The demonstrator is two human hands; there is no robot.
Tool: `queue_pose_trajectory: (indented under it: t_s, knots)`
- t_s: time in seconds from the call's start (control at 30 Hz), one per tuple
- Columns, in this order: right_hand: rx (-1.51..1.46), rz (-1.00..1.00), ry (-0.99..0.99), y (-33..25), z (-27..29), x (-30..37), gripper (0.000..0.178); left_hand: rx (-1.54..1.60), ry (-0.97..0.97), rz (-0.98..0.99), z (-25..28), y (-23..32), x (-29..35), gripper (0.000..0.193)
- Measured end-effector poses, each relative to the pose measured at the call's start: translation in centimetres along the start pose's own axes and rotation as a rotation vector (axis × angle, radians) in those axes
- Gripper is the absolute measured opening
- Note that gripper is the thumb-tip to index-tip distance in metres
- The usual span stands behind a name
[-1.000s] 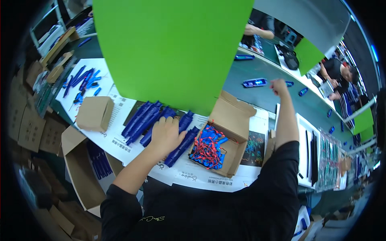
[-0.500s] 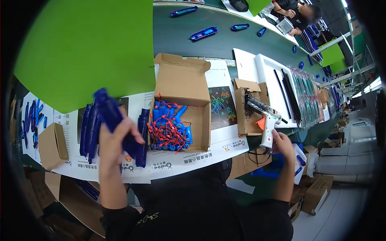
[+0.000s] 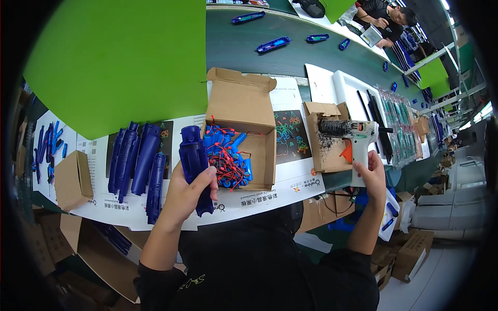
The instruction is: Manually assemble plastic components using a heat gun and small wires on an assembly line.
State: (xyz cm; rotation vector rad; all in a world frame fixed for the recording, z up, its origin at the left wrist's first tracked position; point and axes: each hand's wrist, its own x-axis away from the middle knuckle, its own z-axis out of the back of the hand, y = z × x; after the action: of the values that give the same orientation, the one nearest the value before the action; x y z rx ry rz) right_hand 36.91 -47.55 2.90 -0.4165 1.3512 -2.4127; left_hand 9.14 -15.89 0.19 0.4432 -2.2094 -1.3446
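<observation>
My left hand (image 3: 192, 194) is closed round a dark blue plastic shell (image 3: 193, 155), held upright at the left edge of an open cardboard box. In that box lie blue cylindrical batteries (image 3: 225, 155) with red wire leads. At the right, my right hand (image 3: 371, 176) grips the handle of a white glue gun (image 3: 361, 150). Its orange trigger (image 3: 346, 152) faces left, and a dark-coated nozzle lies over a small stained cardboard box (image 3: 322, 160). A black stick pokes out of its rear. More dark blue shells (image 3: 142, 158) lie in a group left of my left hand.
A green panel (image 3: 119, 62) rises at the far left. Beyond the boxes, blue parts (image 3: 273, 44) lie on a dark green conveyor (image 3: 290, 26). Black sticks (image 3: 381, 122) rest in a white foam tray (image 3: 345, 83), beside bagged circuit boards (image 3: 397, 116). A person (image 3: 384, 23) sits across.
My left hand has moved right from the group of shells, bringing one shell along. The glue gun has swung from a tilt to nearly level in my right hand.
</observation>
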Motion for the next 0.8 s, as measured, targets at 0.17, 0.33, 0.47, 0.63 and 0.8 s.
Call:
queue_pose_trajectory:
  t_s: [0.17,0.33,0.47,0.63,0.8]
  knots:
    - [-0.284,-0.176,-0.178,-1.1,-1.4,0.5,0.037,0.01,-0.028,-0.031,-0.2,0.0,-0.1,0.02]
    - [-0.305,-0.265,-0.374,-1.1,-2.0,-0.3,0.049,0.431,-0.184,0.2,-1.7,-0.3,-1.7,0.055]
    - [-0.282,-0.07,-0.159,-0.8,1.8,0.9,0.055,0.487,-0.193,0.253,-2.2,-0.7,-1.5,0.055]
    - [-0.366,0.334,0.003,-6.3,0.1,3.9,0.069,0.411,-0.161,0.278,-2.6,-0.7,-1.6,0.054]
    - [-0.571,0.145,-0.334,-10.4,-4.2,7.4,0.057,0.388,-0.173,0.31,-3.8,-1.1,-2.2,0.055]
